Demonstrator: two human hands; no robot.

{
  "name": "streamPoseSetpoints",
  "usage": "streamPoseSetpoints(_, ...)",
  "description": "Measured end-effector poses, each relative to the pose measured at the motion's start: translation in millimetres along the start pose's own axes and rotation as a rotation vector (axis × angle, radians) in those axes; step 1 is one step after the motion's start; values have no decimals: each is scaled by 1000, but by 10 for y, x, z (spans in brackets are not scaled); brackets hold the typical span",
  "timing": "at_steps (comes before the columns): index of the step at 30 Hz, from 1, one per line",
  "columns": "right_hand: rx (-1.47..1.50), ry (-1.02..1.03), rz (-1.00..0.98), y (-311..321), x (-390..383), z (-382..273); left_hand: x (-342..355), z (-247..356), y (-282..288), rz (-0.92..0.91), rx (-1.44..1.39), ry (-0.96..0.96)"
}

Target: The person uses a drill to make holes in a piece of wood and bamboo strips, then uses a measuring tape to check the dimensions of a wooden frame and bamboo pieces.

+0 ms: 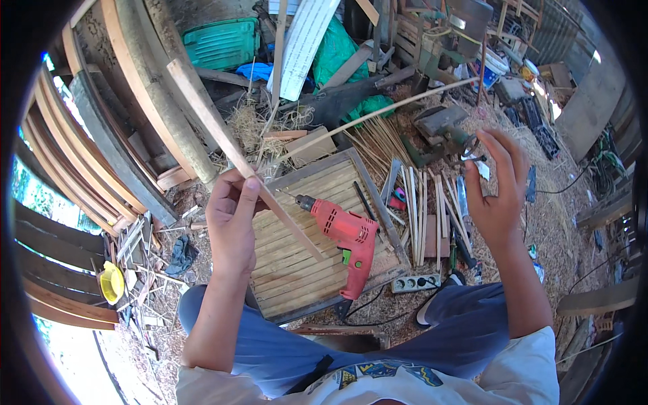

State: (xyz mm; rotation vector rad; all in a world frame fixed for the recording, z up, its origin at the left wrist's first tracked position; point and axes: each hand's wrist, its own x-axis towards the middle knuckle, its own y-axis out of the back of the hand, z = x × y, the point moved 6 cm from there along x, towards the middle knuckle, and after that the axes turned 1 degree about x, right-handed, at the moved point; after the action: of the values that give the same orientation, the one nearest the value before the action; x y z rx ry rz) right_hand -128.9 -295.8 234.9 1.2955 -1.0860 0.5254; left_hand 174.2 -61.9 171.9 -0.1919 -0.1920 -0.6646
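Observation:
My left hand (pixel 231 219) is closed round a narrow wooden strip (pixel 212 125), thumb along its face. The strip slants from the upper left down over a slatted wooden panel (pixel 287 277). On that panel, right of the strip, lies a red power drill (pixel 347 233) with a thin bit in its chuck. My right hand (pixel 498 185) is raised at the right, thumb and forefinger curled about a small dark metal piece (pixel 466 160) whose kind I cannot make out. Behind the left hand, a long thin stick (pixel 378 116) runs to the upper right; whether the hand touches it is unclear.
A white power strip (pixel 416 283) and a cable lie by my foot. Several loose wooden strips (pixel 422 216) are right of the panel. Curved timbers (pixel 145 88) lean at the left. A green crate (pixel 221 42) stands behind. Shavings cover the floor (pixel 560 202).

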Motion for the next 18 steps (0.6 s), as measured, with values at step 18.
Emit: streamPoseSetpoints(18,321,-234,-324,-614,-173,-66,-153,96,601,95,233,-131)
